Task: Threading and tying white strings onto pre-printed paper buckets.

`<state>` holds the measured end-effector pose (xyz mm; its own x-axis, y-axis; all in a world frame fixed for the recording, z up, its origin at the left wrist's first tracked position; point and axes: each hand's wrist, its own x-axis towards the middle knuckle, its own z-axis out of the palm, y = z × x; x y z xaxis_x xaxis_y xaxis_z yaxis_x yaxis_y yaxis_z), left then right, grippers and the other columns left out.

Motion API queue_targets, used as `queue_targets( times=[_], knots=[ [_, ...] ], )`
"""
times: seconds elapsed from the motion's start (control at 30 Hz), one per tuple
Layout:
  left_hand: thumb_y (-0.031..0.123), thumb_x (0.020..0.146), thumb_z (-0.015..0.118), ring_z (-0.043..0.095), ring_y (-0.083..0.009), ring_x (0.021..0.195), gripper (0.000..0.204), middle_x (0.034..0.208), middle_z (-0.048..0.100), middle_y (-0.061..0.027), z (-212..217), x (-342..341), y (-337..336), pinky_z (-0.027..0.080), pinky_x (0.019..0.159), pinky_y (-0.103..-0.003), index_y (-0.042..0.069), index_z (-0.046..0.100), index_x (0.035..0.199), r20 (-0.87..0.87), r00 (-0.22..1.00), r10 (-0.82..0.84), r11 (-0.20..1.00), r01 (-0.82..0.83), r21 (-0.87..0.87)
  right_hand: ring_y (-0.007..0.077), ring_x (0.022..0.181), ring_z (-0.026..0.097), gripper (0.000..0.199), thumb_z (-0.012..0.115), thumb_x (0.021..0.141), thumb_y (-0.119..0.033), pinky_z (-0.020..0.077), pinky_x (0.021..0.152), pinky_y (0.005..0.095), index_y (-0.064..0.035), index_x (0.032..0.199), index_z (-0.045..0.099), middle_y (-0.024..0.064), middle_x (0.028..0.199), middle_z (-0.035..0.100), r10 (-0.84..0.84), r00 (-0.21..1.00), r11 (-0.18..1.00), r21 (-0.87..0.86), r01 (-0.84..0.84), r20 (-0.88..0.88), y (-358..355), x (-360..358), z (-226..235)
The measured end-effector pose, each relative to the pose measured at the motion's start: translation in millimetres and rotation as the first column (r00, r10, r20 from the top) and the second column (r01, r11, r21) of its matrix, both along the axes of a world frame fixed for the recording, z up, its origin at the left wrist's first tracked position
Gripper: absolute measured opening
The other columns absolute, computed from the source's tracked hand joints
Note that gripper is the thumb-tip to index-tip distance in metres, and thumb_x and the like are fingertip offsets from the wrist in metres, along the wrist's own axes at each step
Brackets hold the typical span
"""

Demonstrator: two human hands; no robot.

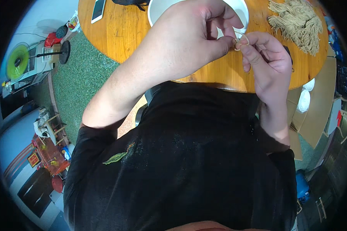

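The fingers of my left hand [206,32] and right hand [269,57] pinch a thin beige cord [239,42] — it curls in a small loop between them, over the wooden bench [115,29]. A white bowl [157,11] shows behind my left hand — a heap of beige strands [297,25] lies to the right.

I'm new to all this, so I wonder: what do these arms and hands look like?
Human ones. The left hand and right hand wear no gloves, and no ring or watch shows. The forearms are bare, without cables, beyond short black sleeves; the black shirt bears a green leaf shape.
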<state>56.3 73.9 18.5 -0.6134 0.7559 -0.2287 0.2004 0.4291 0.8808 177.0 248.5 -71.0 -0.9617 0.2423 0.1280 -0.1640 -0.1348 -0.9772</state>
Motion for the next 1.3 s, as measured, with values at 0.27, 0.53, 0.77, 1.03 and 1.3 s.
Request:
queue_targets(
  times=[0.27,0.53,0.77,1.03,1.3],
  knots=[
    [-0.002,0.092,0.075,0.057,-0.0074,0.075,0.022,0.095,0.069,-0.0009,-3.2,2.9,-1.2,0.048,0.067,-0.024,0.001,0.068,0.112,-0.038,0.999,0.010,1.000,-0.009,0.027,0.0060,0.077,0.064,0.015,0.074,0.102,-0.002,0.0509,0.069,0.0197,0.0027,0.115,0.072,0.0033,0.097,0.074,-0.046,0.998,0.997,-0.060,0.048,0.034,-5.9,-0.3,-1.0],
    [0.002,0.093,0.077,0.060,-0.0072,0.077,0.023,0.093,0.069,-0.0023,-5.0,4.3,0.0,0.049,0.068,-0.024,0.000,0.065,0.113,-0.065,0.997,0.051,0.999,-0.050,0.007,0.0064,0.078,0.064,0.013,0.070,0.105,-0.005,0.0526,0.072,0.0211,0.0029,0.116,0.070,0.0021,0.094,0.071,-0.064,0.997,0.998,0.032,0.062,0.040,-10.7,3.3,-1.5],
    [0.002,0.093,0.077,0.060,-0.0083,0.075,0.022,0.093,0.069,-0.0023,-6.5,4.2,0.4,0.050,0.067,-0.025,0.000,0.065,0.112,-0.052,0.997,0.058,0.998,-0.056,0.035,0.0067,0.078,0.063,0.010,0.069,0.105,-0.004,0.0521,0.073,0.0214,0.0026,0.113,0.070,0.0012,0.092,0.069,-0.080,0.996,0.994,0.076,0.077,0.037,-10.8,2.4,3.0],
    [0.001,0.094,0.074,0.059,-0.0069,0.074,0.019,0.091,0.068,-0.0021,-2.5,5.6,1.6,0.049,0.065,-0.024,0.001,0.065,0.111,-0.051,0.997,0.056,0.998,-0.056,-0.004,0.0099,0.084,0.071,0.009,0.076,0.096,0.001,0.0568,0.077,0.0233,0.0030,0.105,0.073,0.0053,0.091,0.072,-0.185,0.981,0.897,0.399,0.191,-0.055,-11.9,3.6,5.2],
    [0.000,0.096,0.073,0.058,-0.0056,0.071,0.016,0.089,0.067,-0.0014,-9.2,7.8,-1.6,0.047,0.063,-0.022,0.001,0.065,0.110,-0.072,0.996,0.052,0.998,-0.049,0.049,0.0091,0.083,0.074,0.011,0.079,0.091,0.002,0.0580,0.076,0.0223,0.0043,0.101,0.075,0.0053,0.090,0.078,-0.249,0.968,0.900,0.362,0.241,-0.027,-17.0,0.9,7.1]
  ],
)
